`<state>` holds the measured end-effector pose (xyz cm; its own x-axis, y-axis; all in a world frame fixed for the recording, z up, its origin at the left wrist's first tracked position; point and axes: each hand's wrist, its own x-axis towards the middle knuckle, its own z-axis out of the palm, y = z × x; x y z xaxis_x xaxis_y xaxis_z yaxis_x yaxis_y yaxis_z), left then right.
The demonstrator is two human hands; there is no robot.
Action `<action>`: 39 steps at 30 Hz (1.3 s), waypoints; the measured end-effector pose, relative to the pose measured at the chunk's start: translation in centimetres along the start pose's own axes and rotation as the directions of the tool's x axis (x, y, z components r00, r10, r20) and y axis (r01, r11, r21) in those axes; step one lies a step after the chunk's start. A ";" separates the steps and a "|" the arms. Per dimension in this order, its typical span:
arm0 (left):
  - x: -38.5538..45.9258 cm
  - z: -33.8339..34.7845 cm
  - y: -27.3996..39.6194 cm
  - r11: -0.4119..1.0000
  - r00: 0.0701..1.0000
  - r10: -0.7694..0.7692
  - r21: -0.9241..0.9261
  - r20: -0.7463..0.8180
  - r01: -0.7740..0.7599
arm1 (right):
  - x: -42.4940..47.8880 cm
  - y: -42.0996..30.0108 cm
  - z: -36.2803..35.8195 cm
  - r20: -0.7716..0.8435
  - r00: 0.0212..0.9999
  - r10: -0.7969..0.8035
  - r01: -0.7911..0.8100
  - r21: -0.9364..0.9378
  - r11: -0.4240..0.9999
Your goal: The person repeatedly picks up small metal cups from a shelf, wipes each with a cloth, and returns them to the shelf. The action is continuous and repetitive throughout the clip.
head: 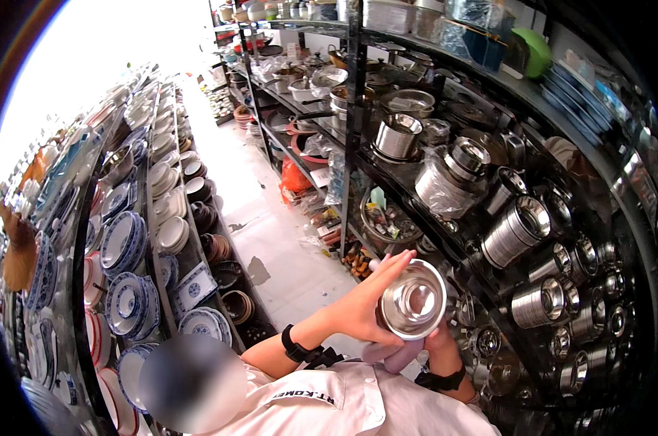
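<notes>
A shiny stainless-steel bowl (414,300), its round opening facing up, is held between both hands in front of the chest. My left hand (368,305) spreads over the bowl's left side, fingers along the upper rim and thumb near the lower edge. My right hand (439,337) supports it at the lower right, its fingers partly hidden by the bowl. A mauve cloth or glove-like item (397,354) sits just under the bowl; what holds it cannot be told. Both wrists wear black straps.
Shelving on the right holds stacked steel bowls (517,231), a plastic-wrapped steel stack (449,182) and lidded pots. On the left, racks carry blue-and-white plates (123,242) and dark bowls (237,306). A pale tiled aisle floor (282,261) runs between them.
</notes>
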<state>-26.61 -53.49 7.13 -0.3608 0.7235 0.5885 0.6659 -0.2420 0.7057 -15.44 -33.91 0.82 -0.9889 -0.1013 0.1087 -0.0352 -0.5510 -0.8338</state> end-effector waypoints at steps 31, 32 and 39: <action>0.1 1.8 1.6 0.982 0.973 0.141 0.151 -0.184 -0.114 | 0.2 -4.3 1.3 -0.098 0.978 -0.182 0.135 -0.363 0.922; 0.2 2.0 1.6 0.986 0.970 0.146 0.102 -0.192 -0.128 | -0.1 -4.2 1.0 -0.116 0.983 -0.140 0.091 -0.350 0.932; -0.3 2.8 0.5 0.975 0.985 0.095 0.215 -0.146 -0.062 | -0.2 -3.3 -1.0 -0.050 0.988 -0.146 0.116 -0.384 0.916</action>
<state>-24.36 -52.00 6.17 -0.3873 0.5947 0.7045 0.8120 -0.1418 0.5662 -15.24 -31.24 3.02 -0.9791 0.0220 0.2022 -0.2025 -0.1980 -0.9590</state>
